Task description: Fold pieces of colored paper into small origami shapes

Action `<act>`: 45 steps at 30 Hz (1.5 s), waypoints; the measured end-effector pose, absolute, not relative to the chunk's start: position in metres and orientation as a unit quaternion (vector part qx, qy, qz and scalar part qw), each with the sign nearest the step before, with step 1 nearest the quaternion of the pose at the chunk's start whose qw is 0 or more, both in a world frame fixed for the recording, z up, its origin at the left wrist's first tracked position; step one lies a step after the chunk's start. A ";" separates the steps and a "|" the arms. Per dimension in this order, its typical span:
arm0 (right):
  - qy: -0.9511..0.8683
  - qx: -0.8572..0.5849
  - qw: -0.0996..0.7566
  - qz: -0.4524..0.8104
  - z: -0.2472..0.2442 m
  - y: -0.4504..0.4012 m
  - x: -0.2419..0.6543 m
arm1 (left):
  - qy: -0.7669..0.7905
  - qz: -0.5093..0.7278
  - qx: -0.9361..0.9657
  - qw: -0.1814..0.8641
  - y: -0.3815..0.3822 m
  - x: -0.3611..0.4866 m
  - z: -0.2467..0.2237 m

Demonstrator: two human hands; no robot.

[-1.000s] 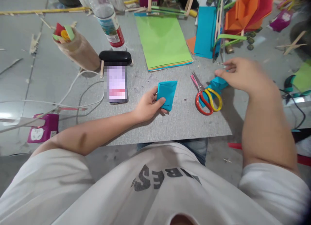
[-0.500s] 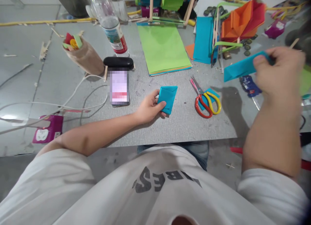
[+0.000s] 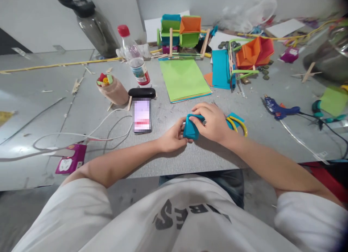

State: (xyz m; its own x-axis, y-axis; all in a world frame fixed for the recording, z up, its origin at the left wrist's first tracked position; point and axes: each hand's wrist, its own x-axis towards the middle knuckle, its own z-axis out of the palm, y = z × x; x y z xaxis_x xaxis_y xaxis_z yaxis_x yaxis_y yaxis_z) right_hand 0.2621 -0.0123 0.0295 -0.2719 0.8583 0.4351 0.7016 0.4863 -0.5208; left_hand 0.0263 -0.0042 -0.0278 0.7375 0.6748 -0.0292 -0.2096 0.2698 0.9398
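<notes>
Low over the table's front, my left hand (image 3: pixel 174 136) grips a folded blue paper piece (image 3: pixel 191 131) between thumb and fingers. My right hand (image 3: pixel 213 122) is closed at the top of that piece, pinching a second folded blue paper (image 3: pixel 200 117). The two papers meet, but the fingers hide much of the right one, and I cannot tell how they join. Just right of my right hand, the yellow handle of the scissors (image 3: pixel 243 127) shows above a blue paper scrap (image 3: pixel 237 116); the hand covers the rest of the scissors.
A blue glue gun (image 3: pixel 281 110) lies to the right, its cord trailing. Left are a phone (image 3: pixel 142 116), a black case (image 3: pixel 141 93), a bottle (image 3: pixel 138 69) and a tilted holder (image 3: pixel 114 90). Green paper sheets (image 3: pixel 185 79) and paper wheels (image 3: pixel 181 30) on stick frames are behind.
My right hand has come in from the far right, bringing its blue paper to the piece in my left hand. The view has tilted up, showing more of the table's back.
</notes>
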 end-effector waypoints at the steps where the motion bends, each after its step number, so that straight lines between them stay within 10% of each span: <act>1: -0.791 -0.500 0.339 0.099 0.028 -0.014 0.260 | 0.207 0.289 0.529 0.771 -0.004 0.026 -0.027; 9: -0.757 -0.572 0.296 0.113 0.061 -0.023 0.307 | 0.252 0.299 0.547 0.740 -0.010 0.026 -0.028; 18: -0.591 -0.792 0.039 0.147 0.041 -0.035 0.439 | 0.252 0.324 0.538 0.736 -0.009 0.027 -0.035; 26: -0.582 -0.777 0.038 0.236 0.048 -0.017 0.431 | 0.270 0.325 0.522 0.741 -0.009 0.027 -0.031; 31: -0.568 -0.815 0.078 0.079 0.084 -0.035 0.431 | 0.275 0.331 0.512 0.744 -0.014 0.029 -0.025; 35: -0.574 -0.769 0.267 -0.084 0.111 -0.058 0.412 | 0.311 0.328 0.512 0.730 -0.016 0.029 -0.023; 38: -0.644 -0.643 0.413 0.031 0.113 -0.068 0.364 | 0.333 0.308 0.537 0.711 -0.014 0.028 -0.024; 45: -0.751 -0.573 0.253 0.209 0.072 -0.033 0.271 | 0.297 0.306 0.488 0.761 -0.010 0.027 -0.025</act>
State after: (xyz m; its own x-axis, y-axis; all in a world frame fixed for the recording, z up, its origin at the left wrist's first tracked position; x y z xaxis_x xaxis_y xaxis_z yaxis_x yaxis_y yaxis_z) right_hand 0.2711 -0.0327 0.0716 -0.2162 0.9661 0.1411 0.7551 0.2571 -0.6031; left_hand 0.0266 -0.0097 -0.0246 0.6357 0.7564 -0.1542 -0.1757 0.3363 0.9252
